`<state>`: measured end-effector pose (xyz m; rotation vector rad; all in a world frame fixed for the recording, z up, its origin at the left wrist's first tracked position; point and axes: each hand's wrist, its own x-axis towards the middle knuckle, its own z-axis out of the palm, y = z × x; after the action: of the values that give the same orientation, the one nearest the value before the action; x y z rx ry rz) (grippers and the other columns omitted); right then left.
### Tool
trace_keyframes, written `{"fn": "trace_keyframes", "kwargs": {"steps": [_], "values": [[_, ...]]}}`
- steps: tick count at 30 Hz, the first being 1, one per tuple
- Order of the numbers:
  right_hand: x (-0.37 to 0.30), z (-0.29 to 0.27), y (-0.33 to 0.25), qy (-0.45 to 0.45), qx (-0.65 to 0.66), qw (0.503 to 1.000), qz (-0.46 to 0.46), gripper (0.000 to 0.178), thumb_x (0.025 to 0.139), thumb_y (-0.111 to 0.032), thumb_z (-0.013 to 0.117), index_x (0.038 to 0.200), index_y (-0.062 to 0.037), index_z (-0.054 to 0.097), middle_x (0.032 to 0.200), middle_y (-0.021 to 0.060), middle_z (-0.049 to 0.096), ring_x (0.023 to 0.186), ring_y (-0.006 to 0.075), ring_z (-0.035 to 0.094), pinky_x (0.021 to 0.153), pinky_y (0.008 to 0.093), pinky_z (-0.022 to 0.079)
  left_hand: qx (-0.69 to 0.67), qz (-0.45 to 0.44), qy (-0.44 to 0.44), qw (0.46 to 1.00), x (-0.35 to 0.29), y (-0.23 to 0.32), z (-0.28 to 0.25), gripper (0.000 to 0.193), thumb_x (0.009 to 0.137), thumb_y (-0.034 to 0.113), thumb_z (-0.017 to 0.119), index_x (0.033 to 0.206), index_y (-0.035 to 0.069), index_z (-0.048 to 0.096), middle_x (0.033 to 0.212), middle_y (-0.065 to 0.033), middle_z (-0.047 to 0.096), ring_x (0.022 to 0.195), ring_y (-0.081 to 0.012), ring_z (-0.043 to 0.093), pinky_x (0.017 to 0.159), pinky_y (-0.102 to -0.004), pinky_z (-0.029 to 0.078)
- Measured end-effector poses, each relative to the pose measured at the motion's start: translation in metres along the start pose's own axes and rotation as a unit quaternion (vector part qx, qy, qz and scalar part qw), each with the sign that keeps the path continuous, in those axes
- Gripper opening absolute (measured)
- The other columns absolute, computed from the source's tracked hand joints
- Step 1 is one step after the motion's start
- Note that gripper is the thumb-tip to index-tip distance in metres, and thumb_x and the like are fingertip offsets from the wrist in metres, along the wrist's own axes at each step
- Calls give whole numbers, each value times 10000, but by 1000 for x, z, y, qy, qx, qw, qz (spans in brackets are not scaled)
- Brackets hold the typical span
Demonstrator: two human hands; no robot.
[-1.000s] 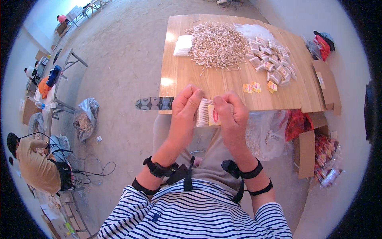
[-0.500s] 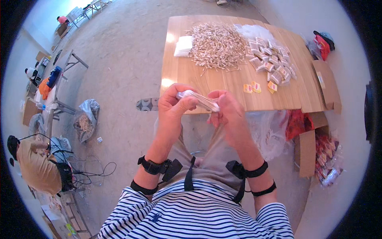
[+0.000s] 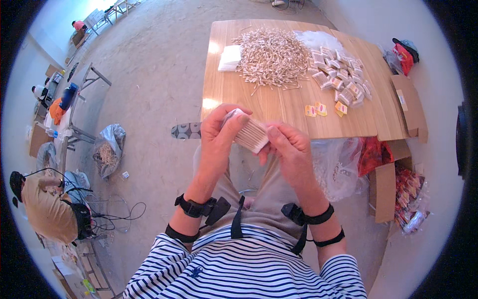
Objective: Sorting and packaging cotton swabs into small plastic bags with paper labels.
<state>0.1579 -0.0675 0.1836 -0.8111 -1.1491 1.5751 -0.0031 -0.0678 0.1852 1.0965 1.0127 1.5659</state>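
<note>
Looks like tidying the wrapper [image 3: 229, 117] on a swab pack [image 3: 253, 135], up near the front edge of the table [image 3: 279, 107]. Got it clamped in the fingers of the left hand [image 3: 219, 130], pinched at the lower corner by the right hand [image 3: 293, 149]. Probably calls for a gentle 2-handed press next. Can't make out any seam or see the underside, sorry.

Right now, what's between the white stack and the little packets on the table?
In the head view, a heap of loose cotton swabs lies between them.
</note>
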Motion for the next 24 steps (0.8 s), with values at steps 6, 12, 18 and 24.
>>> {"fn": "trace_keyframes", "kwargs": {"steps": [6, 12, 18, 24], "values": [[0, 2, 3, -28, 24, 999, 19, 290, 1019, -234, 507, 942, 15, 633, 759, 52, 641, 588, 100, 601, 540, 234, 489, -43, -2, -13, 999, -1, -4, 0, 131, 953, 164, 596, 920, 43, 636, 861, 17, 612, 781, -48, 539, 700, -218, 432], [2, 2, 0, -43, -16, 999, 18, 280, 1013, -226, 512, 941, 15, 635, 778, 59, 645, 581, 109, 607, 526, 245, 496, 71, -8, -48, 996, 4, -3, -4, 186, 965, 206, 564, 967, 34, 634, 899, -20, 627, 792, -78, 552, 728, -242, 447], [3, -7, 3, 10, 19, 998, 50, 271, 1006, -221, 522, 975, 23, 637, 779, 69, 662, 579, 128, 619, 537, 251, 501, -27, -77, 21, 996, 4, -14, -15, 321, 1008, 305, 527, 1087, 11, 630, 927, -51, 651, 825, -91, 578, 734, -250, 469], [6, 1, 16, 125, -349, 909, -192, 190, 939, -127, 584, 1045, 24, 630, 853, 128, 653, 674, 198, 646, 618, 319, 517, -1, -85, 0, 996, -14, -26, 5, 288, 984, 219, 567, 1168, 2, 613, 1005, -61, 670, 896, -111, 622, 800, -254, 495]]}}
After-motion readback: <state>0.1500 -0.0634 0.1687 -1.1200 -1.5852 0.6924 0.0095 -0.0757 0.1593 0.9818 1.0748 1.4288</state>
